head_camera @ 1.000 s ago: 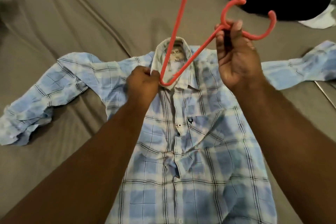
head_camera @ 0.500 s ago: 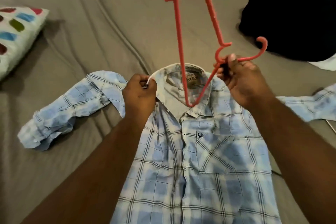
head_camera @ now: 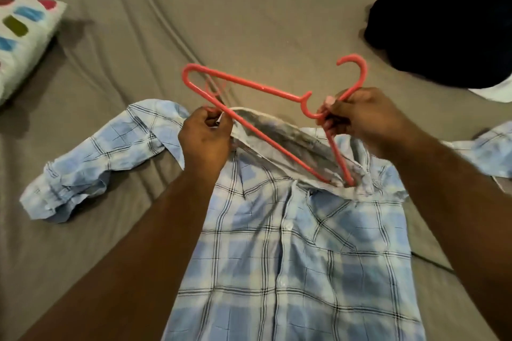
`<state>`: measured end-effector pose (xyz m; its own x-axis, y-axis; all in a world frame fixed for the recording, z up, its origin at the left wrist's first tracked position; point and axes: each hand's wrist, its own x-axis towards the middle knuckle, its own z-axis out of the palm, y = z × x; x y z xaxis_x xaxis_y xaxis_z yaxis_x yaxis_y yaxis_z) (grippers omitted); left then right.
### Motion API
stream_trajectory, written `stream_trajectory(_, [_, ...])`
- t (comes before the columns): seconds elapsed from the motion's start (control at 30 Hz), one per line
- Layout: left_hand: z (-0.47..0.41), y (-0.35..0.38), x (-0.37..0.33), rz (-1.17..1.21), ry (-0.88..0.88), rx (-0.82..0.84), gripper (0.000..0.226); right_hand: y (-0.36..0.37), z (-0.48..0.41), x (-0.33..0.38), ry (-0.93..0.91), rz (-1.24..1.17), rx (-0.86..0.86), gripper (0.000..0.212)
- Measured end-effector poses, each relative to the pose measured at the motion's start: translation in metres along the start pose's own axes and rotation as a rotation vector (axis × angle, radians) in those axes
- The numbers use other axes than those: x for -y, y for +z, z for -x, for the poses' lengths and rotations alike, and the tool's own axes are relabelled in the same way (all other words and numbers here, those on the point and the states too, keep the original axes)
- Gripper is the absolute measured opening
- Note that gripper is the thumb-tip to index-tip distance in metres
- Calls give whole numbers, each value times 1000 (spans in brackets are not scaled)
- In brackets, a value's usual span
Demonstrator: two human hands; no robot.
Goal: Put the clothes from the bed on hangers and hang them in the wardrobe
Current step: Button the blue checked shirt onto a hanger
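Observation:
A light blue plaid shirt lies front up on the grey bed sheet, sleeves spread to both sides. My left hand pinches the collar's left edge and holds the neck opening apart. My right hand grips a red plastic hanger at the base of its hook. One end of the hanger is inside the neck opening on the shirt's right side; the other end sticks out up and to the left, above my left hand.
A dark garment is heaped on the bed at the upper right, with white fabric under its edge. A white pillow with coloured spots lies at the left edge.
My right hand has swung the hanger down from near upright to lying low across the collar, its lower end pushed deeper into the neck opening. My left hand keeps hold of the collar.

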<state>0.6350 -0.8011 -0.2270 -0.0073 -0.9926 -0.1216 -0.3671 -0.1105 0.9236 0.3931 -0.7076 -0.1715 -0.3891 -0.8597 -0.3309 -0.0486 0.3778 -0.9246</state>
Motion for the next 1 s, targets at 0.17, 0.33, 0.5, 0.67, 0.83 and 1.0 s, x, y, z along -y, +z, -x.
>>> stream_trajectory(0.17, [4, 7, -6, 158, -47, 89, 14, 27, -4, -9, 36, -446, -105, 24])
stream_trajectory(0.33, [11, 9, -17, 269, -58, 125, 14, 31, -11, -4, 49, -699, -176, 27])
stream_trajectory(0.5, [1, 2, -24, 345, -117, 19, 22, 25, -2, -33, 157, -439, -99, 21])
stream_trajectory(0.67, [-6, -6, -14, 114, -55, 3, 10, -10, 8, -31, 91, -231, -17, 25])
stream_trajectory(0.83, [-14, -16, -6, 157, -138, -117, 28, -36, 13, -34, 64, -21, -15, 25])
stream_trajectory(1.0, [-14, -17, -12, 127, -21, -55, 15, -37, 20, -43, 105, 397, 8, 22])
